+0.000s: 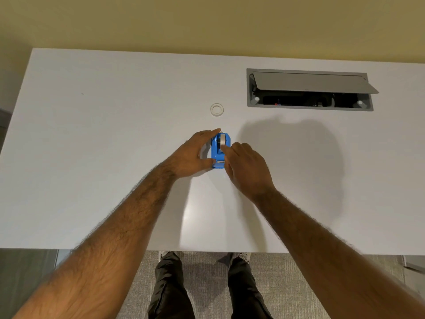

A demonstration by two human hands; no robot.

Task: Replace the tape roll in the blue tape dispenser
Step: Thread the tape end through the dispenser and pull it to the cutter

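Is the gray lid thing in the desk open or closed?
Open. The gray flap is tilted up, and you can see the dark space with cables inside the desk box.

Between the hands (195,153) a blue dispenser (217,155) is showing; beyond them, a translucent whitish roll (216,109) is lying on the white desk (103,134).

Even indoor light | soft shadow right of hands — glare on table (190,215) | wide-angle bowing

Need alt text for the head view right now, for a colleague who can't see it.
Both hands work a blue tape dispenser on a white table: left hand steadies it, right hand fingers the mounted roll. A loose tape roll lies beyond.
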